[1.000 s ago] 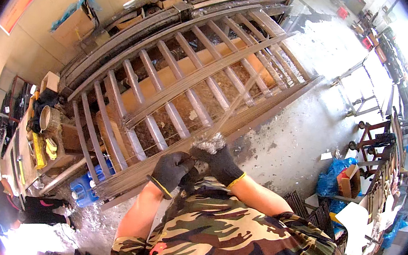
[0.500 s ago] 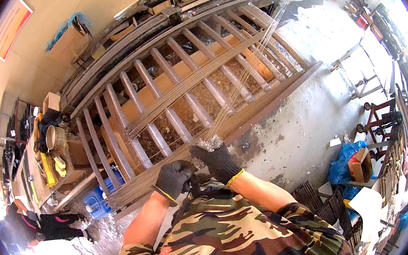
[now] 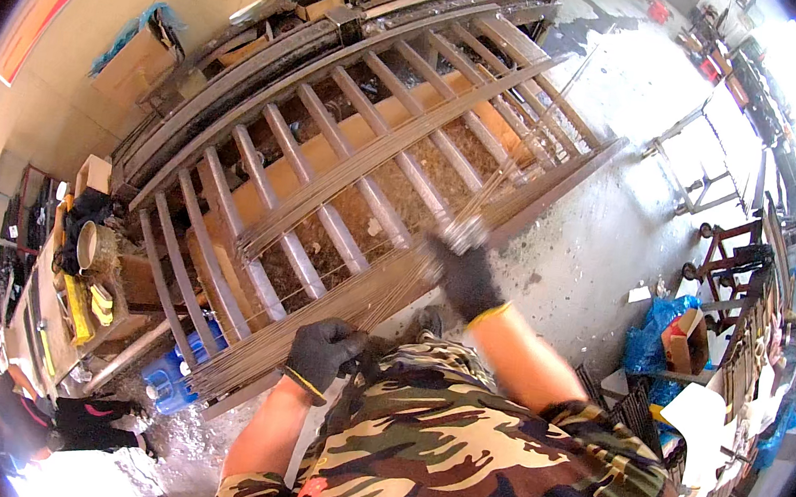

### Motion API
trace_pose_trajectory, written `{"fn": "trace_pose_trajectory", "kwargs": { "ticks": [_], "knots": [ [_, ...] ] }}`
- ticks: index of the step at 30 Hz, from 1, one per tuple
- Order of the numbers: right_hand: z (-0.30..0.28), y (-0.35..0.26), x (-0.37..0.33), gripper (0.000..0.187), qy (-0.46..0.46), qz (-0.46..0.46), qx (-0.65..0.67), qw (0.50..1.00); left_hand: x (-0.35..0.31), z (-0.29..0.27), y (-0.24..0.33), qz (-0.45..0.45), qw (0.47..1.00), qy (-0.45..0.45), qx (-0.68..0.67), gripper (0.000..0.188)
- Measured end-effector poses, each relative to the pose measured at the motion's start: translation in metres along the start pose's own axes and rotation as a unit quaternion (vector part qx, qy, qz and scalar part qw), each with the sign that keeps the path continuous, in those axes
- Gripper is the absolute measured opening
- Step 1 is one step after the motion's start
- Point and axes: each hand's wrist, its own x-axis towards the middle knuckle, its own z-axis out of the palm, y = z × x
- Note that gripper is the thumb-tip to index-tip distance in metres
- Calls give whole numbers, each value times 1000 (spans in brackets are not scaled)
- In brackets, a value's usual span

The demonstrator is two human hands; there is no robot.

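Hands: two, both in black gloves with yellow cuffs. Left hand point(image 3: 321, 352) low, just beyond the camouflage shirt point(image 3: 494, 443); fingers curled in, narrow, at the near ends of a few thin rods point(image 3: 494, 183). Cannot tell whether they pinch them. Right hand point(image 3: 464, 280) farther out, blurred, fingers closed around one crumpled silvery wad point(image 3: 463, 234).

Rods: too fine to count singly. Loose group slants from near the left hand, past the wad, toward the rack's far right. Two thick bundles besides: middle bundle point(image 3: 378, 161) across the slats, near bundle point(image 3: 297, 335) along the front edge.

Look of rods: long, slender, dull grey-brown, mostly straight; the loose ones fan slightly.

Rack point(image 3: 387, 211): one, more than ten bare slats; exact tally unsure. Left end: one blue jug point(image 3: 168, 387) below, one round tub point(image 3: 90, 250) nearby. Lower left: one other person point(image 3: 22, 413), dark clothing.
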Motion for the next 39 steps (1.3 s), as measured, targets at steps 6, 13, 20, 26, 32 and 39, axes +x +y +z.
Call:
{"fn": "trace_pose_trajectory", "kwargs": {
  "ticks": [6, 13, 20, 26, 32, 39],
  "knots": [
    [15, -1, 0, 15, 104, -22, 97, 990, -13, -8, 4, 16, 997, 45, 66, 24],
    [-56, 53, 46, 13, 143, 271, 572, 761, -16, -42, -21, 16, 998, -4, 54, 23],
    [17, -63, -6, 10, 96, -143, 47, 984, 6, -4, 16, 49, 998, 24, -21, 19],
    [-15, 27, 35, 20, 130, 280, 586, 749, -4, -20, 5, 18, 1000, -16, 13, 19],
    [20, -71, -16, 16, -76, 49, 344, 934, 7, -3, 27, 109, 990, 42, 73, 16],
    [-4, -85, -26, 25, -172, -61, 398, 899, 8, -12, 28, 57, 996, 22, 59, 11]
  ]
}}
